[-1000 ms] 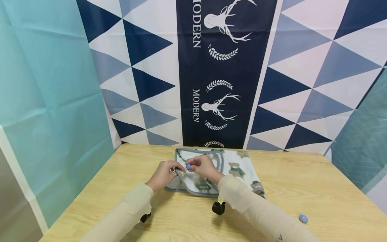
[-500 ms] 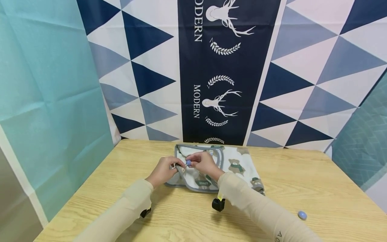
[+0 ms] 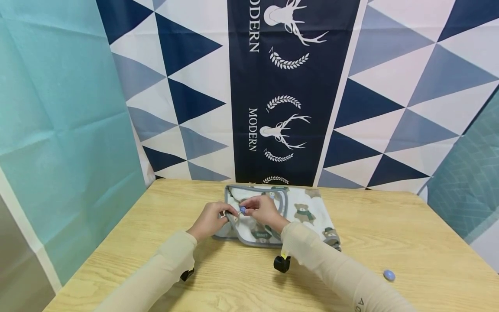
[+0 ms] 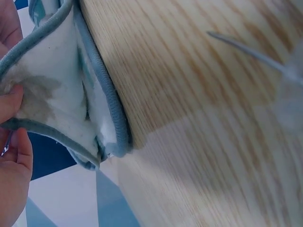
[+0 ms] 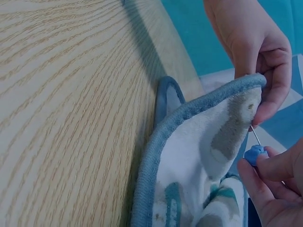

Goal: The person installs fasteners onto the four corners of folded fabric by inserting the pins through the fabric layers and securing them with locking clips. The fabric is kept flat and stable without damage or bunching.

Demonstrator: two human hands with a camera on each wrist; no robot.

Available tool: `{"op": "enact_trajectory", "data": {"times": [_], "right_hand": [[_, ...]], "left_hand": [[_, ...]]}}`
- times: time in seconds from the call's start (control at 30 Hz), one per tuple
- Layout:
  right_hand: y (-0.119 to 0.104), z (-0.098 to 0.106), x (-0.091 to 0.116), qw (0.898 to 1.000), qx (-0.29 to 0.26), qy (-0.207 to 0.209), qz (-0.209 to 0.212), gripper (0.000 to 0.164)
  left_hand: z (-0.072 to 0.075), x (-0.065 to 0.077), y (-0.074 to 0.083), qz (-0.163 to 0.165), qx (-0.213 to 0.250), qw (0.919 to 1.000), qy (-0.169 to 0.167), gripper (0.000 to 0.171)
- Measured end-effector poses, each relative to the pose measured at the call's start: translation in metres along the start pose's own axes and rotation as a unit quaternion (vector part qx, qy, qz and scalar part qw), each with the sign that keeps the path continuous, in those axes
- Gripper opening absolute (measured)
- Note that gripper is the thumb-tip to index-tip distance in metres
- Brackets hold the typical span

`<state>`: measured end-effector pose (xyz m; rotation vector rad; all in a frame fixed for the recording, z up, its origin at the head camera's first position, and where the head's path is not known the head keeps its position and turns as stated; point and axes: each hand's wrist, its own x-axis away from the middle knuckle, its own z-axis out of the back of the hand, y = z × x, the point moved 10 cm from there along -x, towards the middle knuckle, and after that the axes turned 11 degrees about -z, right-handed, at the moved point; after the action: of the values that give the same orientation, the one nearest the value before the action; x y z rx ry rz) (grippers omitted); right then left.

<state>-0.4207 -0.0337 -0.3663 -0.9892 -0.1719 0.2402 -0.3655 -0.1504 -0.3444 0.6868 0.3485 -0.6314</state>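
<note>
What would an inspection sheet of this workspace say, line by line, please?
Surface: wood-grain table.
Job's things: bear-print cloth with gray edging, one corner lifted; blue-headed pin, whether it pierces the cloth is unclear.
Clutter: loose blue oval piece on the table's right side; thin pointed thing in the left wrist view, unidentified.
Hands: left hand pinches the lifted corner; right hand pinches the pin's blue head.
Cables: nothing seen.
Surroundings: patterned backdrop behind; teal sheet at left.

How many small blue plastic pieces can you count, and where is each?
2. One blue piece is pinched in the right hand; another blue piece lies on the table, beyond the right sleeve. Others could be hidden under the cloth.
</note>
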Motion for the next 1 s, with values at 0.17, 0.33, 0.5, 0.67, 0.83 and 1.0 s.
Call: {"op": "enact_trajectory", "data": {"times": [0.17,0.33,0.5,0.67,0.83,1.0], "right_hand": [[0.0001,-0.0004,0.0009,1.000,0.001,0.001,0.003,0.016],[0.0006,0.0002,0.0004,1.000,0.003,0.006,0.002,0.016],[0.0006,-0.0013,0.0006,1.000,0.004,0.007,0.006,0.016],[-0.0008,-0.0005,0.0013,1.000,0.000,0.011,0.007,0.016],[-0.0018,-0.0009,0.0024,1.000,0.000,0.008,0.009,0.017],[-0.0030,-0.0004,0.0020,1.000,0.001,0.007,0.010,0.017]], "left_hand": [[-0.0004,0.0014,0.0007,0.006,0.009,0.9999,-0.002,0.019],[-0.0001,0.0019,0.0010,0.007,0.012,0.9999,-0.001,0.019],[-0.0012,0.0025,0.0000,0.009,0.012,0.9999,-0.003,0.019],[-0.0017,0.0026,-0.0014,0.008,0.012,0.9999,-0.001,0.020],[-0.0032,0.0030,-0.0035,0.009,0.012,0.9999,-0.002,0.021],[-0.0025,0.0026,-0.0031,0.006,0.013,0.9999,-0.003,0.021]]}}
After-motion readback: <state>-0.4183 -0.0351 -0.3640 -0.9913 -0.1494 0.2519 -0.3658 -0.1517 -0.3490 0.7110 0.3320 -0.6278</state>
